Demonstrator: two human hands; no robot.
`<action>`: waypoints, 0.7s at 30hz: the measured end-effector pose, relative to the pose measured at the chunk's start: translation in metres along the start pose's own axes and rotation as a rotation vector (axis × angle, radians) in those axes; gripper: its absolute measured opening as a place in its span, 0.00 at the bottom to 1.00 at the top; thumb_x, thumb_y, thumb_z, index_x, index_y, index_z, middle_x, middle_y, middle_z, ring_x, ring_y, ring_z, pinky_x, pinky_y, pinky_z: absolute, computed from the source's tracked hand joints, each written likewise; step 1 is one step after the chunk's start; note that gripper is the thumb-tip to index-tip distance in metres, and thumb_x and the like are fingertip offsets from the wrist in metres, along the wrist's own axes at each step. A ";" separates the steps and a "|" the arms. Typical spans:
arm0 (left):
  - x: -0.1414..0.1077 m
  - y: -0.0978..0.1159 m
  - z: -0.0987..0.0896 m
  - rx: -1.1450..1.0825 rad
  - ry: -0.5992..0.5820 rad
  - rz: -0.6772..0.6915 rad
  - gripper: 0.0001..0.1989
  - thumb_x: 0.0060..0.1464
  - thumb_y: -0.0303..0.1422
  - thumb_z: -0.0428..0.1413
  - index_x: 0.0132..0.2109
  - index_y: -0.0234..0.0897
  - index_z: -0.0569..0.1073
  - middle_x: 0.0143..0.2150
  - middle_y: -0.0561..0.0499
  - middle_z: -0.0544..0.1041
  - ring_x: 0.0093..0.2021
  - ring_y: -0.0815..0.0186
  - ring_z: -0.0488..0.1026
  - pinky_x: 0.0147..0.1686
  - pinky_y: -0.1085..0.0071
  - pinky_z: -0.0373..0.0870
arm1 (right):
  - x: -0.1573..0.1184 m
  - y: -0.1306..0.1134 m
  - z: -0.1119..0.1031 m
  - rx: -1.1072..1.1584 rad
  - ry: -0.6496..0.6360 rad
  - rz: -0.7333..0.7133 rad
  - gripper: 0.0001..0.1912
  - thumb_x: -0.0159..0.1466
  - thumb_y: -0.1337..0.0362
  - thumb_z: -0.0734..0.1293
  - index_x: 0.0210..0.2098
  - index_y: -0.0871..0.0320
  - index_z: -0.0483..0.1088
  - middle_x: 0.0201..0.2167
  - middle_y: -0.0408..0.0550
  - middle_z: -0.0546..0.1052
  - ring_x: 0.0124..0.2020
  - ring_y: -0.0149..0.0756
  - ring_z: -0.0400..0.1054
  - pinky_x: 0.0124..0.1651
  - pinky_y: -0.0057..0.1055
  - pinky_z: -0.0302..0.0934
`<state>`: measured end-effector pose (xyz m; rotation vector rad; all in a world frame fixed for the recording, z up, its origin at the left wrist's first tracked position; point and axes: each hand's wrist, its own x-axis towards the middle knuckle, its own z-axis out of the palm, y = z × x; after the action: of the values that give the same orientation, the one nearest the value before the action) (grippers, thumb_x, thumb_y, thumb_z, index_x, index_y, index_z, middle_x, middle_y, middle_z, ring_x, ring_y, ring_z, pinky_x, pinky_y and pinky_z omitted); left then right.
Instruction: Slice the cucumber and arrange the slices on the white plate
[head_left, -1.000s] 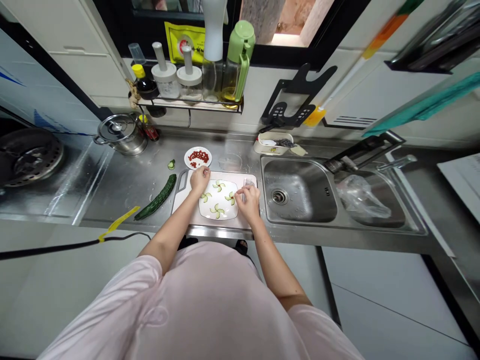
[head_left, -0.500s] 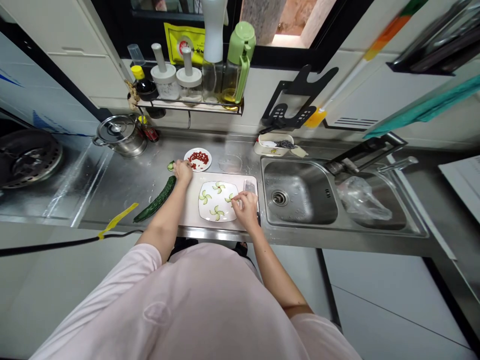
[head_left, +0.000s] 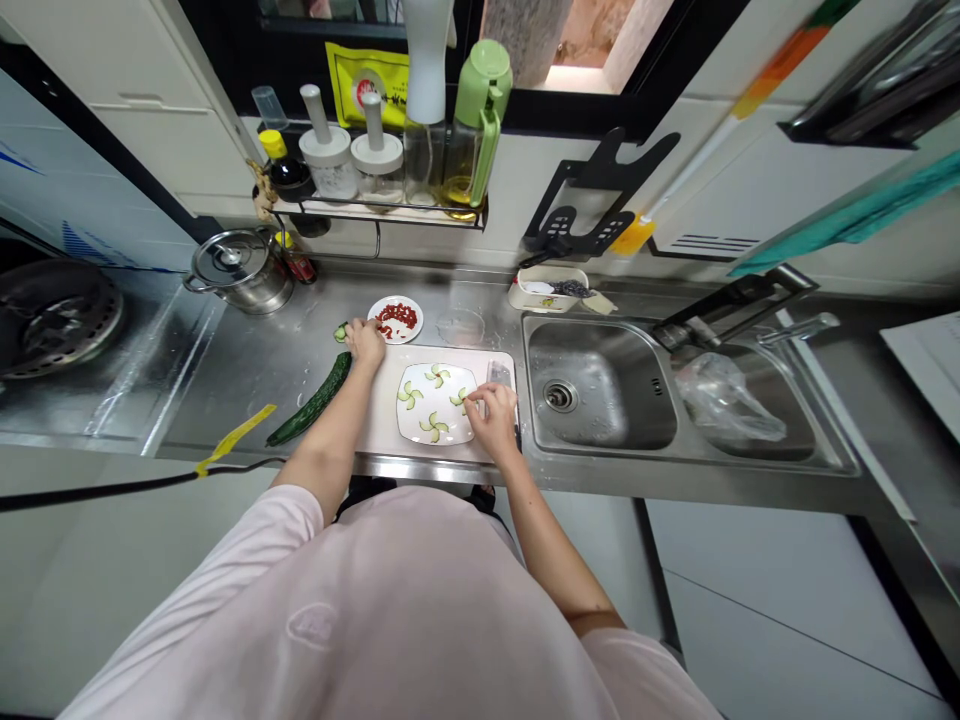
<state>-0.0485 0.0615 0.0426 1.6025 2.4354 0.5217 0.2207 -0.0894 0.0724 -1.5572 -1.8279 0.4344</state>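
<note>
Barely shifting, the left hand point(head_left: 365, 342) is reaching a cucumber piece point(head_left: 342, 332) and the right hand point(head_left: 495, 422) is touching a cucumber fan point(head_left: 458, 396) on the white plate point(head_left: 436, 432), both grips unclear. Goji berries point(head_left: 395, 318) are sitting undisturbed in a dish point(head_left: 411, 332).

Plate point(head_left: 435, 432) on cutting board point(head_left: 379, 425) — cucumber point(head_left: 311, 400) left of board | sink point(head_left: 600, 385) right of board | dish point(head_left: 395, 333) behind board

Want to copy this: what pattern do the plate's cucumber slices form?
Small green pinwheels of cucumber slices, head view.
</note>
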 end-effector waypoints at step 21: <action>0.009 -0.003 0.009 0.039 0.028 0.046 0.12 0.54 0.33 0.51 0.43 0.44 0.76 0.51 0.42 0.65 0.53 0.52 0.58 0.48 0.57 0.56 | -0.001 -0.007 0.005 0.032 0.001 -0.017 0.07 0.63 0.62 0.62 0.33 0.55 0.71 0.40 0.50 0.69 0.50 0.43 0.59 0.56 0.43 0.51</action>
<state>-0.0518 0.0700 0.0334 1.6818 2.4480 0.5103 0.2124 -0.0916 0.0733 -1.5188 -1.8238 0.4530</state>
